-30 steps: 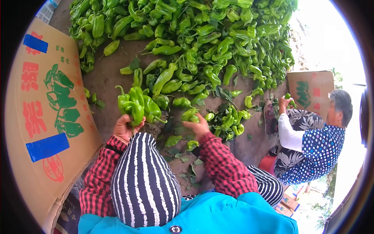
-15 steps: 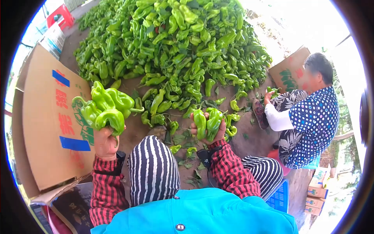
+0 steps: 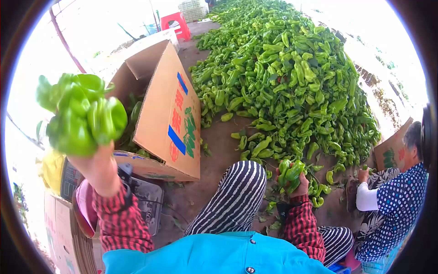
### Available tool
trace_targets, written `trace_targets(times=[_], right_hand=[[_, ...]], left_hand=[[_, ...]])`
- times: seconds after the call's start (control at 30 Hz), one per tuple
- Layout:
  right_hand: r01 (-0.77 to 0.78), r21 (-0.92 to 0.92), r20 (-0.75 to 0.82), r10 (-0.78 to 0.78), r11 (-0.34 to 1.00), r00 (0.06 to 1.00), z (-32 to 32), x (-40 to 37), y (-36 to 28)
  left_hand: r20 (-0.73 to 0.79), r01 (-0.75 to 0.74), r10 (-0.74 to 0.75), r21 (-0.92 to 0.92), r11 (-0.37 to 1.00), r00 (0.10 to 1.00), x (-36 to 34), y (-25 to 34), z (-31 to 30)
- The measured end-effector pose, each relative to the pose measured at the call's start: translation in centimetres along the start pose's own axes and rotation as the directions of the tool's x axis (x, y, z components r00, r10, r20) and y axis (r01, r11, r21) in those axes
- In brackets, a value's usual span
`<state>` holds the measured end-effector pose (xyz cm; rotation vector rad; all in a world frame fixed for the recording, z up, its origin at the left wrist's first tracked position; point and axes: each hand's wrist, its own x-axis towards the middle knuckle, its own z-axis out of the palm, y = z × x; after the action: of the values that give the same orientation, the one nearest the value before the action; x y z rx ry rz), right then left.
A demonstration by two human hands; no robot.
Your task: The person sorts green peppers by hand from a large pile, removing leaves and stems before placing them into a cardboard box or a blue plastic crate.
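Note:
My left hand (image 3: 93,166) is raised at the left, closed round a bunch of green peppers (image 3: 84,114); the bunch is slightly blurred. It is beside the open cardboard box (image 3: 150,169), which has green peppers (image 3: 137,109) inside. Lower right of the middle, my right hand (image 3: 299,186) grips several more green peppers (image 3: 289,174), close to the edge of the large pepper pile (image 3: 283,82). Both hands are clear of the ground.
A co-worker (image 3: 394,196) sits at the far right by another box (image 3: 393,146). A scale (image 3: 148,201) lies under the near box. Farther back stands a red stool (image 3: 175,26). Flattened cartons (image 3: 64,233) are at the lower left.
The view has turned left, showing the box's open top. My left hand has moved left and up with its peppers. My right hand still holds peppers by the pile.

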<state>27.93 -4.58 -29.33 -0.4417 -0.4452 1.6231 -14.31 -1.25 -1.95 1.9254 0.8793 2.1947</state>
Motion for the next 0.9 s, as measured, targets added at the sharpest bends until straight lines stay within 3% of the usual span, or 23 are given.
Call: trace_targets(times=[0.07,0.1,0.13,0.23,0.27,0.3,0.33,0.37,0.4,0.43,0.47,0.53,0.6,0.67,0.73,0.77,0.8,0.83,0.9], right_hand=[[-0.016,0.006,0.001,0.016,1.000,1.000,-0.2,0.2,0.4],[-0.022,0.019,-0.011,0.022,1.000,1.000,-0.2,0.3,0.5],[-0.028,0.031,-0.025,0.029,0.999,0.999,-0.2,0.3,0.7],[-0.063,0.062,-0.051,0.067,0.996,0.996,0.6,0.4,1.0],[-0.076,0.072,-0.072,0.081,0.994,0.994,1.1,0.3,0.7],[-0.091,0.063,0.013,0.090,0.994,0.996,1.1,0.4,0.6],[-0.059,0.034,0.029,0.058,0.998,0.998,0.7,0.5,0.8],[-0.055,0.071,0.016,0.054,0.996,0.998,1.0,0.6,0.8],[-0.057,0.138,0.028,0.054,0.989,0.998,1.4,0.7,0.7],[-0.065,0.151,0.073,0.055,0.986,0.996,2.0,0.9,0.5],[-0.074,0.172,0.099,0.057,0.982,0.993,2.3,1.1,0.4],[-0.067,0.177,0.144,0.042,0.982,0.989,4.0,1.0,-0.4],[-0.058,0.138,0.124,0.040,0.989,0.991,4.5,1.1,-0.9],[0.077,-0.210,-0.110,-0.102,0.975,0.989,4.5,1.8,-0.9],[0.113,-0.306,-0.134,-0.160,0.945,0.978,5.0,2.3,-0.6],[0.139,-0.400,-0.149,-0.214,0.906,0.966,5.4,2.5,-0.5],[0.185,-0.396,-0.184,-0.275,0.899,0.944,6.0,2.8,-0.2],[0.189,-0.392,-0.190,-0.281,0.900,0.941,5.9,3.1,0.2],[0.246,-0.611,-0.152,-0.417,0.752,0.896,5.1,3.8,1.1]], left_hand=[[-0.046,0.139,-0.132,0.421,0.896,0.990,2.5,-2.8,-2.6],[-0.038,0.167,-0.171,0.498,0.851,0.984,3.3,-5.0,-3.8],[0.068,0.167,-0.259,0.605,0.779,0.964,4.0,-6.1,-4.1],[0.160,-0.010,-0.300,0.894,0.447,0.941,3.2,-10.1,-6.2],[0.176,-0.036,-0.300,0.906,0.421,0.937,3.4,-9.9,-6.1],[0.146,0.025,-0.310,0.873,0.487,0.940,3.1,-9.8,-5.7],[0.240,-0.076,-0.204,0.803,0.591,0.949,3.1,-8.7,-4.3],[0.271,-0.037,-0.196,0.668,0.743,0.943,2.4,-6.8,-2.2],[0.304,0.056,-0.276,0.574,0.817,0.912,1.7,-3.2,0.8],[0.340,0.087,-0.285,0.496,0.864,0.896,0.5,-1.3,2.7],[0.420,0.092,-0.210,0.283,0.955,0.883,-0.8,0.0,4.4],[0.554,0.158,-0.175,0.080,0.984,0.814,-3.2,2.2,7.6],[0.666,0.356,-0.242,-0.038,0.934,0.706,-4.4,2.1,10.6],[0.695,0.565,-0.400,-0.011,0.825,0.598,-5.2,0.3,13.6],[0.789,0.696,-0.436,0.016,0.718,0.432,-6.2,-3.8,16.1],[0.824,0.794,-0.472,0.046,0.606,0.312,-7.1,-5.7,17.2],[0.865,0.803,-0.448,0.097,0.589,0.225,-7.9,-7.6,18.3],[0.898,0.848,-0.432,0.165,0.503,0.082,-8.6,-8.9,19.6],[0.932,0.912,-0.331,0.258,0.320,-0.147,-10.9,-10.6,22.0]])
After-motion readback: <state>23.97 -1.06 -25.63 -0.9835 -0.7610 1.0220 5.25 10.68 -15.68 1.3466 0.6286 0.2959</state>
